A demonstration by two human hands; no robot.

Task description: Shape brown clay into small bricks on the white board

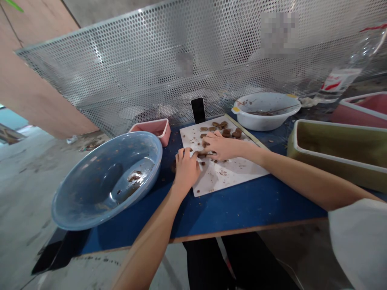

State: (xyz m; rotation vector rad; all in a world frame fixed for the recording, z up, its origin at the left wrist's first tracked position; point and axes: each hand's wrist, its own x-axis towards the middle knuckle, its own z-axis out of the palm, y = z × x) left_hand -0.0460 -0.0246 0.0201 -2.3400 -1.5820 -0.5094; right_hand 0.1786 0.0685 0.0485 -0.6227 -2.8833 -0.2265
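Note:
A white cutting board (pixel 229 173) lies on the blue table (pixel 242 205). Brown food pieces (pixel 225 129) sit in a small heap at its far edge, with crumbs scattered across it. My left hand (pixel 186 169) rests at the board's left edge, fingers curled onto a brown piece (pixel 201 154). My right hand (pixel 222 146) reaches in from the right, fingers closed on the same piece. What either hand grips beyond that is too small to make out.
A large blue bowl (pixel 75 201) with scraps stands at the left. A pink tub (pixel 155 128), a dark phone (pixel 198 110) propped upright, a white basin (pixel 266 109), a green tray (pixel 338 151), a red tray (pixel 365 106) and a perforated metal screen (pixel 121 72) surround the board.

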